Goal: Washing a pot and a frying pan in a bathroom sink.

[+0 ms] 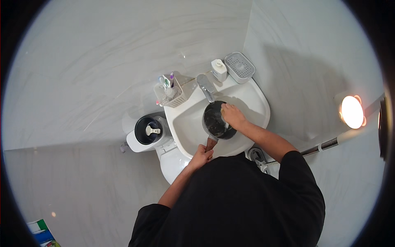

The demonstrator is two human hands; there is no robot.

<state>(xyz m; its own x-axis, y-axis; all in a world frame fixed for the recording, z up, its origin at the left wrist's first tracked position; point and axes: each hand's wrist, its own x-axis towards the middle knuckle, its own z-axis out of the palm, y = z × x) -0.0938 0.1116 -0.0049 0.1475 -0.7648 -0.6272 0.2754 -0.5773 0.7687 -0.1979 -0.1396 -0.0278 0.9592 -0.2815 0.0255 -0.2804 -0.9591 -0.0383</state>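
A dark saucepan (213, 119) with soapy streaks inside is held over the white washbasin (186, 126), under the spout of the chrome faucet (205, 88). My left hand (200, 157) grips its brown handle (211, 144) near the basin's front edge. Inside the pan's right side, my right hand (233, 116) has its fingers curled around a small yellowish sponge (222, 111), which is almost wholly hidden by the fingers. Whitish foam shows below that hand. Whether water runs from the faucet is not clear.
Behind the basin stand a white pump bottle (219, 71) and a grey lidded soap box (240, 66). A white basket (176, 100) holds toothbrushes. To the left, a black bucket (142, 131) containing a white scoop sits on the toilet (132, 143). A bright lamp (352, 111) shines at right.
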